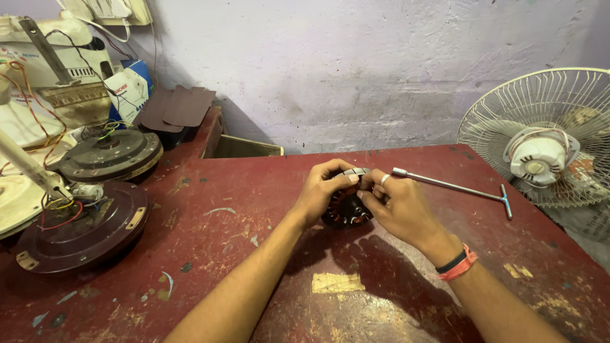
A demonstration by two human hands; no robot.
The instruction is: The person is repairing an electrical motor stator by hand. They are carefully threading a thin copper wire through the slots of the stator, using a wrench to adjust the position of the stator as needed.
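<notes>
Head view | stator point(346, 209) mid-table point(254, 216), upright on edge | left hand point(321, 190) and right hand point(397, 206) clamped round its rim | feels dense, rigid; hold steel core, spare copper windings

At frame centre a motor stator point(346, 209) is held on the table point(254, 190); a T-handle wrench point(454, 186) lies right, a table fan point(546, 136) far right, fan motor housings point(82, 228) left.

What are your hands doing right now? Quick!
Left hand: closed around the round motor part standing on the red table.
Right hand: closed on the same motor part.
</notes>
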